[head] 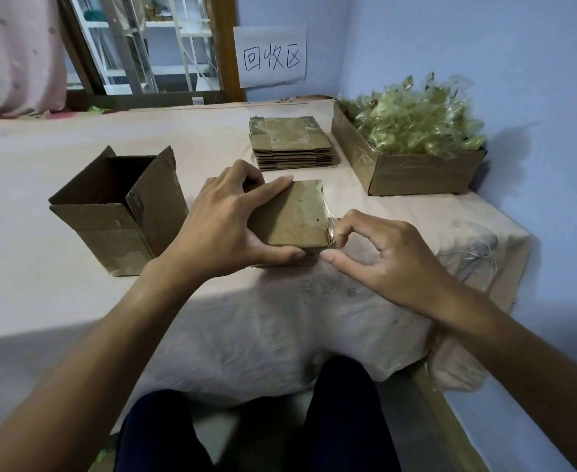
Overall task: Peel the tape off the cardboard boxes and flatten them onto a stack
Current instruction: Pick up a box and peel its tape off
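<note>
— Gripping what?
— Left hand (225, 219) clasps the small taped box (293, 212) on the tablecloth (280, 318); right hand (382, 260) pinches clear tape (332, 231) at its right edge.
— Around them?
— Open carton (116, 212) just left; flattened stack (290, 144) behind; tape-scrap box (416, 172) farther right.

Person seen from their own head height, two arms and two legs in view. Left grip (225, 226) and right grip (389, 260): bare hands with long, slim fingers, nails plain and cut short. Knuckles and tendons show plainly on the back of the left one. Left forearm (110, 335) and right forearm (505, 342): bare out to the frame edges. Legs in dark navy trousers (345, 420) of plain cloth with soft folds; seams or pattern too dim to tell.
</note>
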